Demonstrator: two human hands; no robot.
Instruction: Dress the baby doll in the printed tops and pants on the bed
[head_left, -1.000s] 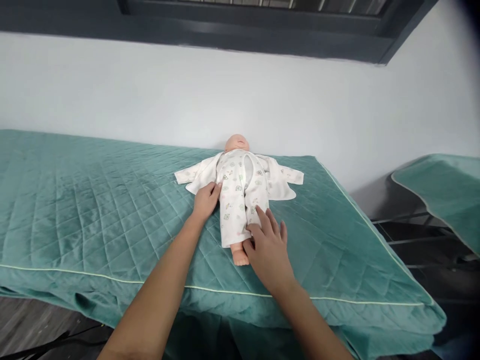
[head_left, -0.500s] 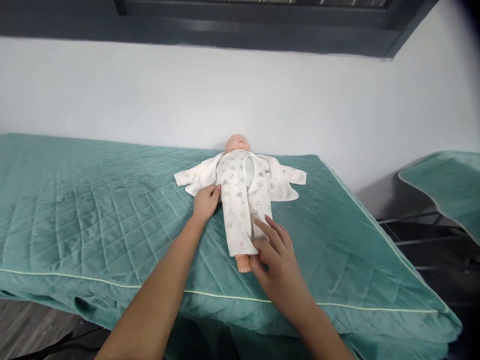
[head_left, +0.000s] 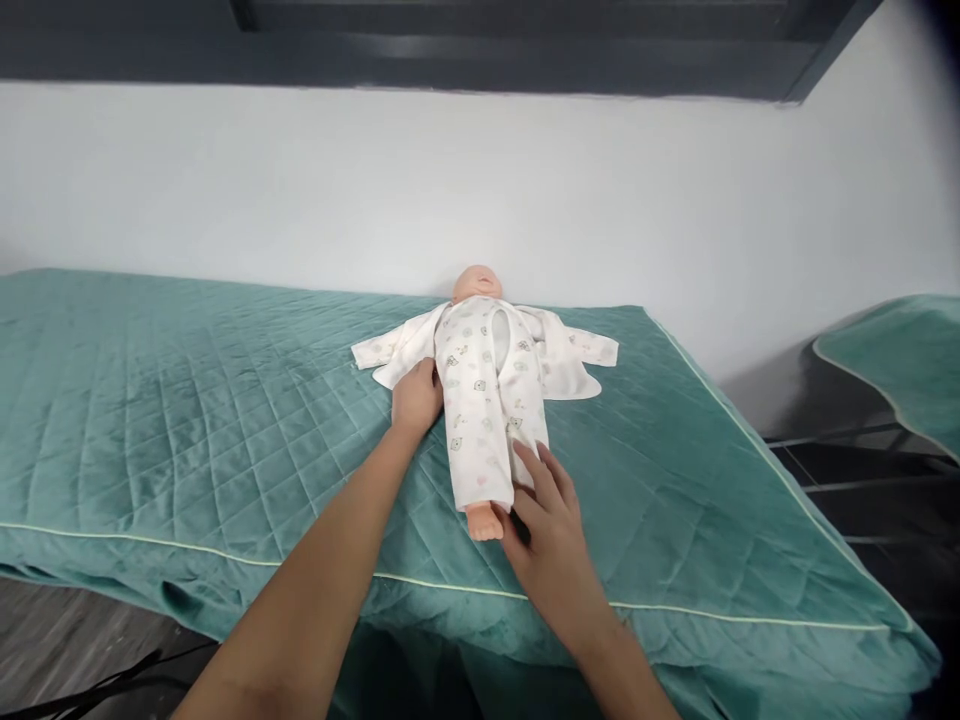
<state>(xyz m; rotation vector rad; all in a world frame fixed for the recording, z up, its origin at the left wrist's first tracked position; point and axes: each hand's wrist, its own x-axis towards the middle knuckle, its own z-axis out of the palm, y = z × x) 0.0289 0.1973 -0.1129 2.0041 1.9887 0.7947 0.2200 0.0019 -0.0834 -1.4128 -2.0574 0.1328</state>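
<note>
A baby doll (head_left: pixel 478 282) lies on its back, head toward the wall. White printed baby trousers (head_left: pixel 476 410) cover its front, with an oval opening showing grey-white inside. A matching white top (head_left: pixel 570 365) is spread beneath it, sleeves out to both sides. My left hand (head_left: pixel 417 398) is closed at the left edge of the trousers near the waist; its fingertips are partly hidden. At the lower legs, my right hand (head_left: pixel 551 545) has thumb and index finger on the trouser cuff, the other fingers curved over the other leg. One doll foot (head_left: pixel 484 521) sticks out of the cuff.
A green quilted cover (head_left: pixel 247 420) lies over the bed, its piped front edge close to me. Behind it stands a white wall (head_left: pixel 300 190) with a dark frame (head_left: pixel 450 60) above. Another green-covered surface (head_left: pixel 900 360) is at the right. Black cables (head_left: pixel 112 690) lie on the floor, lower left.
The doll's foot shows slightly more below the cuff, and my right hand has shifted slightly left. My left hand stays at the trouser side. The camera view has moved a little.
</note>
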